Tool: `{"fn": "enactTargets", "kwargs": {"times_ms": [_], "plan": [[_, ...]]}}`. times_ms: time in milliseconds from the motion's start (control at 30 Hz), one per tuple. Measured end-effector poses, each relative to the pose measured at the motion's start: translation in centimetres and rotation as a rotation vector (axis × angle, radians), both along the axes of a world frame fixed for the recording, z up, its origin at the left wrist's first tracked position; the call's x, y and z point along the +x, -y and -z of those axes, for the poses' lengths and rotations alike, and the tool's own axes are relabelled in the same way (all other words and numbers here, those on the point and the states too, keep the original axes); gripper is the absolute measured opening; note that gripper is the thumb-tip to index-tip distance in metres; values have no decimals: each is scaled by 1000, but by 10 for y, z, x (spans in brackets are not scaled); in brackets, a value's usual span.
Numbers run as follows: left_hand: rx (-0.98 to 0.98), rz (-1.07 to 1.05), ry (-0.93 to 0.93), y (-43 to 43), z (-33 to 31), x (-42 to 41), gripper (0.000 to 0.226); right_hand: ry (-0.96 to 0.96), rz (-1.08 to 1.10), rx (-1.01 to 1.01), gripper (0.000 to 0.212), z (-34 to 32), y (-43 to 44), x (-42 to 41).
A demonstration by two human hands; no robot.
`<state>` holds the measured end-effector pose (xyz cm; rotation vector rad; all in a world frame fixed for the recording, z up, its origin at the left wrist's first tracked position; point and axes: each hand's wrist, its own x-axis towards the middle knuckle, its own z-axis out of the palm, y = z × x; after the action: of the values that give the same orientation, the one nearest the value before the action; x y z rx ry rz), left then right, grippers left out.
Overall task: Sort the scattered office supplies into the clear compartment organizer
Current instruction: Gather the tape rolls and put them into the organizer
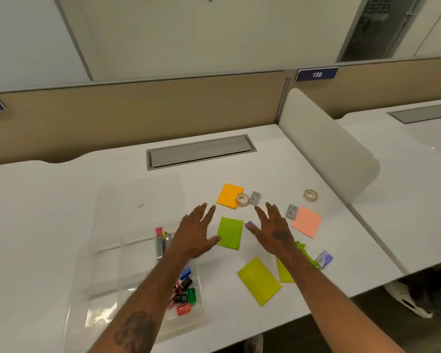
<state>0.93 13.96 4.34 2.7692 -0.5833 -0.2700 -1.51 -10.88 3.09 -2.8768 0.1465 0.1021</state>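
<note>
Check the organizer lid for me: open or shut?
Open. The clear lid lies flat on the desk behind the organizer, leaving its compartments exposed, with colored clips already in one.

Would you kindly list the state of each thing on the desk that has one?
Organizer: lid open, lying flat behind it.
Clips: in the organizer's near right compartment.
Green pad: flat on the desk, between the hands.
Tape roll: overlaps the orange pad.
Left hand: open, empty.
Right hand: open, empty.
</note>
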Motion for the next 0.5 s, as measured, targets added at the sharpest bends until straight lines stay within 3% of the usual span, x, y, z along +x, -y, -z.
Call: {"fn": "enactTargets", "kwargs": {"times_ms": [167, 500], "plan": [[160, 52, -5, 67, 13, 52, 91, -44, 64, -56, 80, 7, 79, 30], [233, 32, -89, 143, 39, 116, 83, -69, 79, -140, 104, 32, 191, 73]]}}
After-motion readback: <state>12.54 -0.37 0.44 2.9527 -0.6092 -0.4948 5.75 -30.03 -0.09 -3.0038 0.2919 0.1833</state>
